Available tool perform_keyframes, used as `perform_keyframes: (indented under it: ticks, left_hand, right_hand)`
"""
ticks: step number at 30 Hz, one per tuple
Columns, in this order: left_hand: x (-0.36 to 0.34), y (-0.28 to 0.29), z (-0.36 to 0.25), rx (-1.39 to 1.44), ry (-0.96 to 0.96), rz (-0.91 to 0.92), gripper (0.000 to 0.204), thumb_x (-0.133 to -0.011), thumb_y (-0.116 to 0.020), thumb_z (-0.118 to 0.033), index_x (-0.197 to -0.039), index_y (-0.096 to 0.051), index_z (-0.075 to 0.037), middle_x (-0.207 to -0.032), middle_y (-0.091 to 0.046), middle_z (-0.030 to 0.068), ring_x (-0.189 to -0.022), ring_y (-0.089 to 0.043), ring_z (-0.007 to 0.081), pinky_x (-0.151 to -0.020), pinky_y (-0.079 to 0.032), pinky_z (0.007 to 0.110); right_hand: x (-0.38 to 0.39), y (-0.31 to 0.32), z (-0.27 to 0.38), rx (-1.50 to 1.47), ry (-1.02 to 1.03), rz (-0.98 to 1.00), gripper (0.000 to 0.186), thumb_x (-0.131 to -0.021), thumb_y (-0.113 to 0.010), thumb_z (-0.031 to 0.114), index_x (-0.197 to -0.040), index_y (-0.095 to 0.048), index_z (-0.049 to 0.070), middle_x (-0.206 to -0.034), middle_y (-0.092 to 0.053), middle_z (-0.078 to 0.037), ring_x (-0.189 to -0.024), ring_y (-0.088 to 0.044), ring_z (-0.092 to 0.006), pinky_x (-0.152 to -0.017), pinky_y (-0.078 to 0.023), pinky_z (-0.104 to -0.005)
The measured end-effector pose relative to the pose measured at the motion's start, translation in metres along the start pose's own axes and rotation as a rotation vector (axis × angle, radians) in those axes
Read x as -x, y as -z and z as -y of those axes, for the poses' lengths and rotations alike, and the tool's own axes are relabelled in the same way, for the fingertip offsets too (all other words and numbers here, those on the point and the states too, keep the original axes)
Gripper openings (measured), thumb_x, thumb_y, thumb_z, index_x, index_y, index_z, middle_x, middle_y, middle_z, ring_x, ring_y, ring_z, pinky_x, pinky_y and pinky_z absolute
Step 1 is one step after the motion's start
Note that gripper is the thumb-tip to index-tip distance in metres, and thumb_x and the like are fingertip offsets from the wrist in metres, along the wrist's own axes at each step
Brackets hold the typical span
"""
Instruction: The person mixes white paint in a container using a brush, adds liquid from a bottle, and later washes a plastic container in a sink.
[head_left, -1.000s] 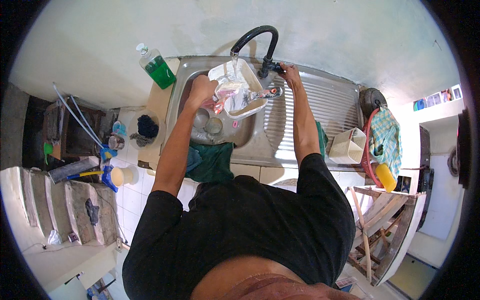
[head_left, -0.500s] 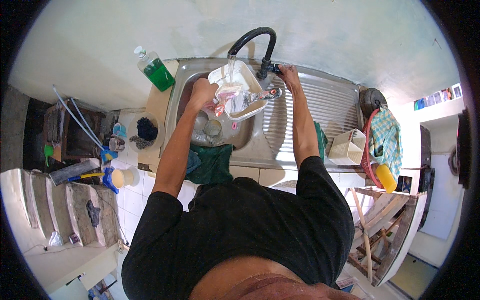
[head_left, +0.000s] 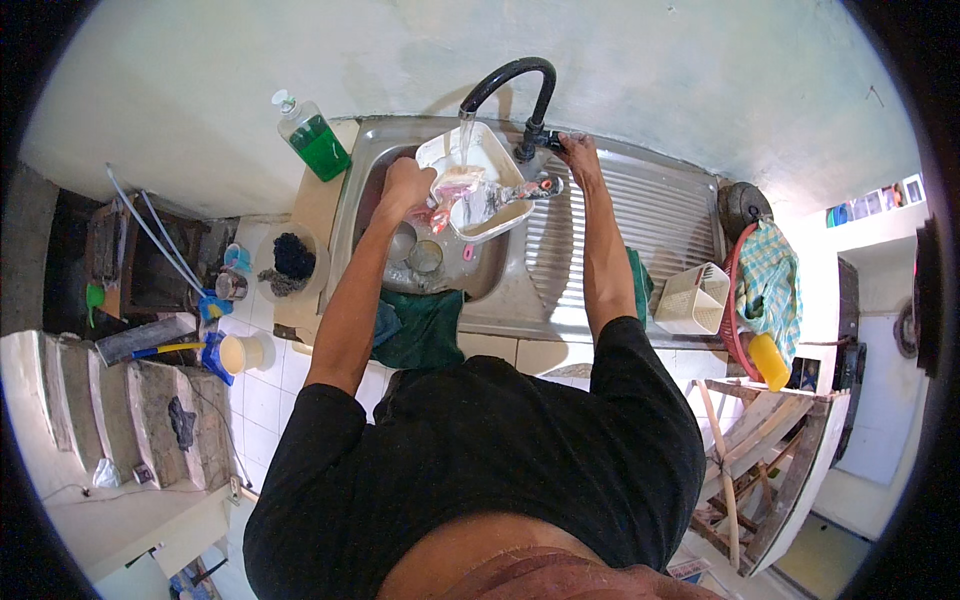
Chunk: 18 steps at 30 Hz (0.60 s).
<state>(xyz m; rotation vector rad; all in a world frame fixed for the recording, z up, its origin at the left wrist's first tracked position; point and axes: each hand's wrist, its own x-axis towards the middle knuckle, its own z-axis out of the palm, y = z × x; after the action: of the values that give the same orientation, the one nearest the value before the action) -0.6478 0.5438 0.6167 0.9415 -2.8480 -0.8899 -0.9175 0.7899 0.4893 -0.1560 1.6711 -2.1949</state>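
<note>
A stream of water runs from the black gooseneck faucet (head_left: 545, 90) into a white plastic tub (head_left: 487, 145) over the sink basin. Closed at the tub's left side, my left hand (head_left: 408, 186) grips what looks like a fish (head_left: 492, 200), pinkish near my fingers and silvery dark toward the right end. The fish lies across the tub, its far end past the rim. My right hand (head_left: 577, 156) is closed around the faucet handle (head_left: 553, 139), which my fingers partly hide. Beneath the tub, a round metal container (head_left: 425, 256) sits in the basin (head_left: 490, 275).
A ridged steel drainboard (head_left: 640, 230) extends to the right. Green dish soap (head_left: 318, 140) stands at the back left. A dark green cloth (head_left: 425, 335) hangs over the front edge. Right are a white holder (head_left: 690, 300) and a red basket (head_left: 737, 290) with a checked cloth (head_left: 768, 265).
The view has shifted very slightly. Both hands stay where they were, and the water keeps running into the tub.
</note>
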Motion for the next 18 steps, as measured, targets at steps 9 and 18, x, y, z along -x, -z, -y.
perform_keyframes:
  ticks: [9,18]
  left_hand:
    - [-0.001,0.002,0.015,-0.005,0.033,-0.021,0.042,-0.077,-0.061,-0.028,-0.085,-0.067,0.013,-0.092,-0.063,0.0361,-0.093,-0.065,0.044,-0.084,-0.05,0.046]
    - [-0.006,-0.003,-0.002,0.022,0.007,-0.018,0.043,-0.077,-0.06,-0.028,-0.087,-0.066,0.014,-0.093,-0.062,0.0364,-0.094,-0.065,0.0446,-0.085,-0.05,0.046]
  right_hand:
    - [0.07,-0.039,0.036,0.561,0.341,-0.463,0.049,-0.084,-0.069,0.036,-0.104,-0.049,-0.004,-0.09,-0.062,-0.02,-0.08,-0.061,-0.0319,-0.079,-0.048,-0.04]
    - [0.187,-0.038,0.034,-0.091,-0.134,0.345,0.062,-0.089,-0.06,0.039,-0.139,-0.036,0.01,-0.13,-0.051,-0.006,-0.113,-0.05,-0.0183,-0.087,-0.045,-0.0365]
